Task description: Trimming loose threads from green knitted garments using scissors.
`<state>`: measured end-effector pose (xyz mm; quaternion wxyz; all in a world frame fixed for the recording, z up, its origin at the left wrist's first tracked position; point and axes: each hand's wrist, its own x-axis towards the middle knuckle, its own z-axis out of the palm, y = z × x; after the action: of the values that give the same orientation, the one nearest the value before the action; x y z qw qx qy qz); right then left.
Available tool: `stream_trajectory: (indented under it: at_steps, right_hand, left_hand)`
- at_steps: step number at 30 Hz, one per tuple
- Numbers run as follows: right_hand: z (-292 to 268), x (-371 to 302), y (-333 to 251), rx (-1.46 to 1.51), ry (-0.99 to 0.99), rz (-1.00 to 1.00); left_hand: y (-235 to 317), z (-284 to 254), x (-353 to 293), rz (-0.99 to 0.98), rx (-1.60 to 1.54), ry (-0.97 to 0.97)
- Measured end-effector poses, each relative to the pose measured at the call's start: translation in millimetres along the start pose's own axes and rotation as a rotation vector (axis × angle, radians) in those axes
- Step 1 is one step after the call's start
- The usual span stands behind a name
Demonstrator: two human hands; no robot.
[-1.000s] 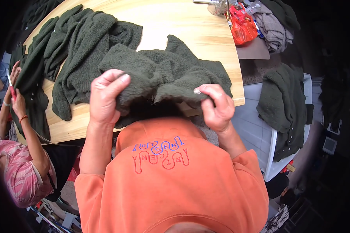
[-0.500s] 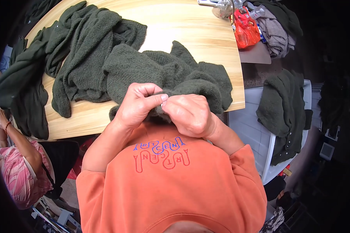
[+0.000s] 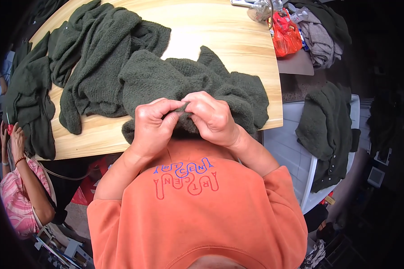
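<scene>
Both hands work at the near edge of the wooden table (image 3: 238, 40). The left hand (image 3: 153, 125) and right hand (image 3: 213, 117) are closed, thumbs and fingertips pinching a small fold of the dark green sweater (image 3: 188, 80) where the two hands meet. That sweater lies bunched on the table straight ahead of the person, its near hem hanging over the table edge against the orange shirt (image 3: 197, 210).

Judgement: the step in hand appears to be a close check or picking at one spot of the knit; what is being pinched is too small to tell. The next move calls for a fine, steady grip, with the fabric held taut between the hands so the loose knit does not stretch or snag.

A pile of like green sweaters (image 3: 94, 58) lies to the left on the table, touching the one in hand. Another green garment (image 3: 327, 130) is draped over a white chair to the right. An orange bag (image 3: 285, 33) sits at the far corner. A second person (image 3: 18, 179) sits at lower left.
</scene>
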<state>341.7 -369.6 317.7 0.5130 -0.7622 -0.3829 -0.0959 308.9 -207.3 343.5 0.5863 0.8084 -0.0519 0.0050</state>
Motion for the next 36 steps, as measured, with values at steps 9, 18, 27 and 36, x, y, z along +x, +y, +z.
stream_trajectory:
  at_steps: [9,18,27,36]
  right_hand:
    - [-10.1,4.9,-4.0,0.379,-0.16,0.459]
    - [2.5,-7.4,-2.6,0.072,-0.155,0.4]
    - [13.4,-12.7,-2.2,-0.227,0.067,0.1]
    - [5.4,-3.9,-11.9,0.145,0.004,0.347]
  left_hand:
    - [-5.0,2.0,-3.0,0.128,0.106,0.032]
    - [-11.2,5.2,-2.7,0.197,0.125,0.096]
    - [-15.2,9.8,-6.6,0.09,0.04,0.144]
    - [-12.8,9.6,-6.7,0.245,0.079,0.202]
